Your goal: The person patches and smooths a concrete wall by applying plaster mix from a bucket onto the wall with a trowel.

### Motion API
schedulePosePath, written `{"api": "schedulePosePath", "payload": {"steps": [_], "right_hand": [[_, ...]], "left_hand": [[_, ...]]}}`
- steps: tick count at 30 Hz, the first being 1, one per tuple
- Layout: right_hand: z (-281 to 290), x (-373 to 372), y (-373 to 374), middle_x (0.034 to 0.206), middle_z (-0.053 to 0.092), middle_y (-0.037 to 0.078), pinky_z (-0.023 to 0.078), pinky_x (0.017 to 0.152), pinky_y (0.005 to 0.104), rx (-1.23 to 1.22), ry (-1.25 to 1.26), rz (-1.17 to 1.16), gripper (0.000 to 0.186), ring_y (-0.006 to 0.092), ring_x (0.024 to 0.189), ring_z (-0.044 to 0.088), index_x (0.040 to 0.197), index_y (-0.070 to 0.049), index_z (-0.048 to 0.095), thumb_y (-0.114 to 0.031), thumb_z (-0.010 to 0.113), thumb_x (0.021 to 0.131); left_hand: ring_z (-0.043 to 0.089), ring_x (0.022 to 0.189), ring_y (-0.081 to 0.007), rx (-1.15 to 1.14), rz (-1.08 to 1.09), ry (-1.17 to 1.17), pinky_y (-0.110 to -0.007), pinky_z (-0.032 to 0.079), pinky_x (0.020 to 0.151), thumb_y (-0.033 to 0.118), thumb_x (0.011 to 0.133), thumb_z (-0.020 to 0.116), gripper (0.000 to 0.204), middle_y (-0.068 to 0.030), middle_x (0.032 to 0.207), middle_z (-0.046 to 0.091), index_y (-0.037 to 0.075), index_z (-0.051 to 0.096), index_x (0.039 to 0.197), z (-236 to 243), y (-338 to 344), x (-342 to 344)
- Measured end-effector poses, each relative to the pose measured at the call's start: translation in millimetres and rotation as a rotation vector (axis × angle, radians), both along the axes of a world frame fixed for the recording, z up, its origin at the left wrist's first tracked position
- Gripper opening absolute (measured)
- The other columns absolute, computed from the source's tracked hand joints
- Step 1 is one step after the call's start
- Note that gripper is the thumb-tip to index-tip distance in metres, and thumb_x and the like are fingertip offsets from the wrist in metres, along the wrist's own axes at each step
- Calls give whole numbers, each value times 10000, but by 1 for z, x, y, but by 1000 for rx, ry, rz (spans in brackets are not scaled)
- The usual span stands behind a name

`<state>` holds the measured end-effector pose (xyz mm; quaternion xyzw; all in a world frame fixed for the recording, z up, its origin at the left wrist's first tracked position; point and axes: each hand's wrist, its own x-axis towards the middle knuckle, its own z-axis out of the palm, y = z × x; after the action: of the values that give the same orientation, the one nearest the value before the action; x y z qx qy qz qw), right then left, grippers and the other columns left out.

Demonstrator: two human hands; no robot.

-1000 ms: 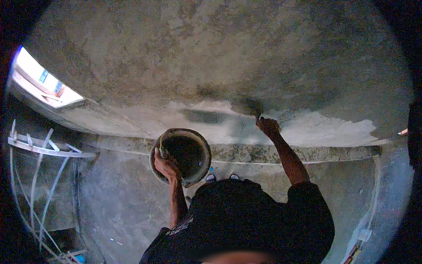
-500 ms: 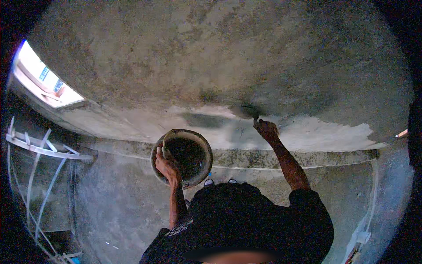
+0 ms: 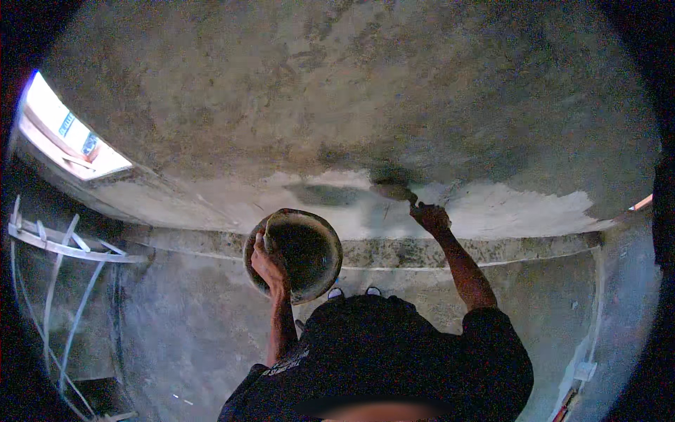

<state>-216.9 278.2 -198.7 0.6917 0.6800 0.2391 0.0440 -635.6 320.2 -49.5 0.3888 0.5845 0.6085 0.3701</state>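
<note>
Grey plastering, apparently: right hand [image 3: 432, 219] grips trowel [image 3: 395, 191] at far wall [image 3: 351, 105]; left hand [image 3: 268, 264] holds basin [image 3: 335, 254]; next stroke likely needs flat pressure.

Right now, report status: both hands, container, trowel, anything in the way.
Left hand gripping round container at its left side. Right hand holding trowel by pale wall patch; blade contact unclear. Nothing visibly blocking trowel.

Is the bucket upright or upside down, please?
Upright: the bucket shows its open mouth from above, with the left hand at its rim.
</note>
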Motion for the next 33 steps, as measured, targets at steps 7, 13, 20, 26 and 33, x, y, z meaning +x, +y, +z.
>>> {"api": "schedulePosePath", "payload": {"steps": [7,13,20,26,33], "right_hand": [[32,-17,41,543,517,33,376,321,320,173,49,262,269,176,418,511,992,-122,493,-225,528,746],[1,-31,40,517,524,89,440,438,366,-97,297,58,331,238,462,534,731,-64,553,-394,544,727],[21,-53,10,708,540,167,455,548,404,-201,505,290,437,311,603,539,771,-8,538,-443,515,739],[136,-118,-10,826,559,196,462,638,413,-588,982,49,633,351,740,567,1138,-6,288,-315,613,692],[129,-216,9,750,570,141,474,601,402,-530,514,363,417,276,669,582,1042,-48,464,-258,574,698]], "left_hand": [[477,750,-188,18,-24,-8,-318,382,737,384,836,423,500,-123,852,570,-86,549,950,-14,0,-11],[485,714,-158,-58,-22,61,-290,396,698,366,847,415,470,-94,804,582,-70,565,941,0,-6,-12],[466,669,-103,-134,-107,124,-245,388,637,322,852,430,405,-30,736,571,-47,583,917,18,-9,-8],[462,669,-98,-78,-209,125,-231,384,624,314,841,469,387,-31,727,568,-47,581,925,12,-7,-12],[460,609,-85,-178,-118,224,-226,388,561,312,825,508,409,-48,690,580,-82,574,912,12,-13,-13]]}}
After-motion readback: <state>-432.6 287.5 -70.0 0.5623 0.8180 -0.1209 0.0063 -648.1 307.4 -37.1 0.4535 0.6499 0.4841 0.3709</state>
